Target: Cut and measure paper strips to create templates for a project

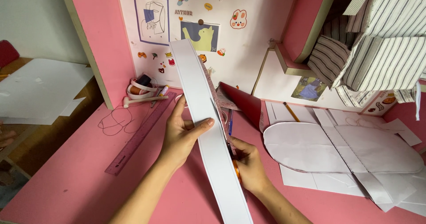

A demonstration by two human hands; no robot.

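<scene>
Your left hand (182, 133) pinches a long white paper strip (208, 131), thumb across its face and fingers behind, holding it up off the pink surface (66, 184) so it runs from near the wall down past the bottom of the view. Your right hand (248, 164) is closed around scissors (234, 159) with orange handles, just beside the strip's right edge at about mid-length; the blades are mostly hidden behind the paper, so you cannot tell how far they are parted. Judging from this, the cut along that right edge looks part way: the lower half of the strip hangs free with a clean edge, while above the scissors the strip seems joined to patterned fabric (222, 100) and a dark red sheet (242, 102) behind it, though the exact join is hidden. A faint pencil line runs along the strip near its edges. To the right, 2 rounded white paper pieces (310, 146) crossed by a band already lie cut on the surface, on top of spare sheets, with a pencil (291, 112) near them. A purple ruler (140, 133), a loop of thread (116, 121) and tape rolls (141, 88) lie well apart to the left, untouched.
</scene>
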